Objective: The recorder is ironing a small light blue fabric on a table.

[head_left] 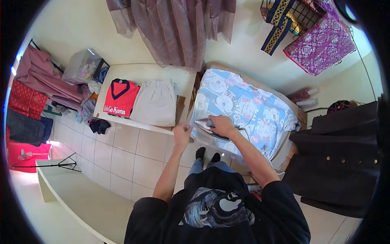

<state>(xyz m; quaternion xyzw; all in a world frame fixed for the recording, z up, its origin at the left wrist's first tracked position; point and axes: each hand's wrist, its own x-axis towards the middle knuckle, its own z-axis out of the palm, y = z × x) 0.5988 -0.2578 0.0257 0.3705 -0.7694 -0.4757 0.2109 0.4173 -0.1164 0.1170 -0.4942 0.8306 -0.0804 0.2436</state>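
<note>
My right hand (223, 125) is closed around the handle of an iron (204, 123). The iron's pointed tip faces left, near the front left corner of a padded surface with a blue cartoon-print cover (248, 106). Along the front edge lies a thin, see-through pale cloth (212, 141), partly under the iron. At its left end, my left hand (182, 135) pinches the cloth's edge, just off the padded surface. The iron's soleplate is hidden, and its cord runs right from behind my right hand.
Left of the padded surface, folded beige trousers (155, 103) and a folded red shirt (122, 97) lie on a pale tabletop (132, 70). A dark buttoned jacket (333, 156) hangs at the right. A mauve curtain (172, 32) hangs behind; a pale shelf (85, 195) stands lower left.
</note>
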